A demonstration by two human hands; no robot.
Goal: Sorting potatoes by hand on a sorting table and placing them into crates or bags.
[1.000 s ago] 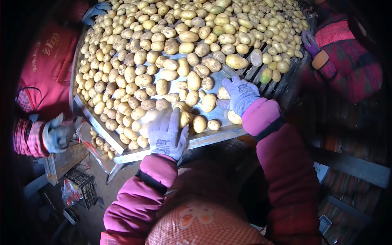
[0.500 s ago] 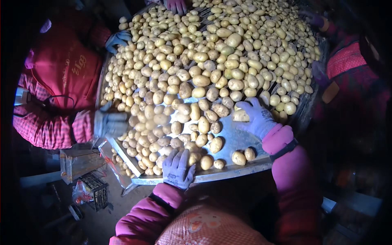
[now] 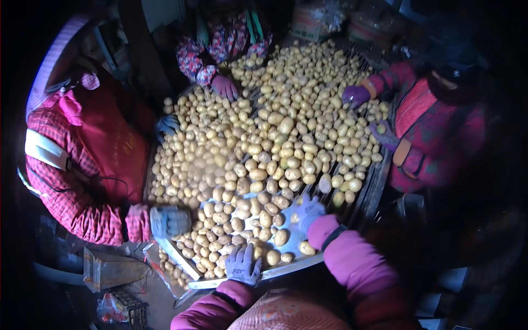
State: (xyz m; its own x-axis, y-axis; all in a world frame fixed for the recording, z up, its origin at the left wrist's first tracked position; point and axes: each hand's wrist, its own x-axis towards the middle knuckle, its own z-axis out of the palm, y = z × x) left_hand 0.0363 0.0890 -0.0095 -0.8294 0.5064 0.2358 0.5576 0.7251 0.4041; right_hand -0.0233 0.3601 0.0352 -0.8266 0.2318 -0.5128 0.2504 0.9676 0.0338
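A broad heap of yellow potatoes (image 3: 258, 173) covers a sorting table with a metal front rim (image 3: 291, 268). My left hand (image 3: 242, 265), in a grey-purple glove, rests at that rim with its fingers stretched out against the nearest potatoes, gripping none. Farther right, my right hand (image 3: 309, 212), gloved alike, is over the bare blue-lit metal. Its fingers are curled round a potato (image 3: 295, 218), mostly hidden by the glove. One loose potato (image 3: 307, 248) lies just below this hand, near the rim.
A co-worker in a red apron (image 3: 113, 137) stands left, one gloved hand (image 3: 170, 221) at the table's corner. Another person's hand (image 3: 224, 87) is at the far side. At right, a co-worker's glove (image 3: 384, 135) holds a potato. A black crate (image 3: 132, 309) stands low left.
The view has tilted up, showing more of the co-workers and the table's far end. My right hand still grips a potato; one of two loose potatoes near it no longer shows.
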